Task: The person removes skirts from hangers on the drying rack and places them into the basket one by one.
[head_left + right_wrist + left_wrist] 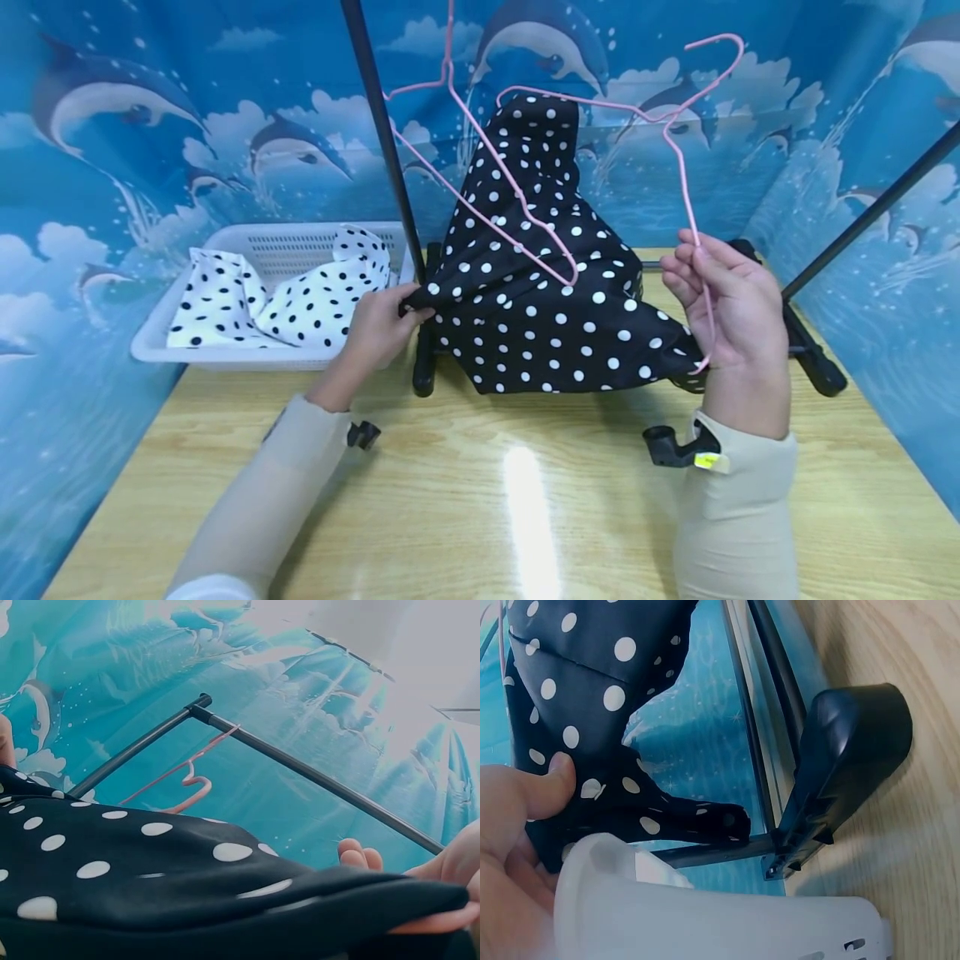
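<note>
A black garment with white dots [555, 333] spreads between the two hands in the head view. My left hand [378, 329] pinches its left edge between thumb and fingers, beside the basket. In my right hand [738, 304] is a pink hanger [684, 179], gripped along its side. That hanger's far arm reaches the garment's raised top, and its lower right corner meets the cloth near my right wrist. Another pink hanger [504, 162] hangs in front of the garment; the right wrist view shows its hook on the rack's rail [322, 780].
At the left stands a white basket [232, 357] holding a white cloth with black dots [315, 304]. Black rack poles [384, 133] rise on both sides, with feet [423, 362] on the wooden table [450, 492]. A blue dolphin-print curtain [247, 83] encloses the back and sides.
</note>
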{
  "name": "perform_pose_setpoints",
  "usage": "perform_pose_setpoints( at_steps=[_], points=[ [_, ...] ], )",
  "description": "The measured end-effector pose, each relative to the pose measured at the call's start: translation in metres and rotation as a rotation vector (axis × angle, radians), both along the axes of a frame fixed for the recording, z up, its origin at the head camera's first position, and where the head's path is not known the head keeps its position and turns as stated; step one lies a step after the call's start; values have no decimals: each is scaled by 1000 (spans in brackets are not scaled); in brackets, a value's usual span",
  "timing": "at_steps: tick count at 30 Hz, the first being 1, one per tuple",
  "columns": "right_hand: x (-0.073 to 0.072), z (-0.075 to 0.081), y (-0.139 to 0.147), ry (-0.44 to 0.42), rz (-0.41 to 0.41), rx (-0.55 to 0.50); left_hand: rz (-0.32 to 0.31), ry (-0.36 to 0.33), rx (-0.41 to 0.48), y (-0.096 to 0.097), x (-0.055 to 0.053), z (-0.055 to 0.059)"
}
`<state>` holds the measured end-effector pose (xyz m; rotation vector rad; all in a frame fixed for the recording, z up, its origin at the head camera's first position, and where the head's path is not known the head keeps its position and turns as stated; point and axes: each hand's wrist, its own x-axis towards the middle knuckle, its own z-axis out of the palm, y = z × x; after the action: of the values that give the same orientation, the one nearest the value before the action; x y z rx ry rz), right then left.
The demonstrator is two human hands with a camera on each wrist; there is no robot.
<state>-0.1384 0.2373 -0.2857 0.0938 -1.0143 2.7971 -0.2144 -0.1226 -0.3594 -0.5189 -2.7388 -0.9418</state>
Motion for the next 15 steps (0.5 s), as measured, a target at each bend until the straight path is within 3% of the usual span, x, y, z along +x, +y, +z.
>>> perform_pose_setpoints(
  at_steps=[15],
  points=[
    [1,0,2,34,8,38,-14,-20,-30,-4,-13,6]
  ],
)
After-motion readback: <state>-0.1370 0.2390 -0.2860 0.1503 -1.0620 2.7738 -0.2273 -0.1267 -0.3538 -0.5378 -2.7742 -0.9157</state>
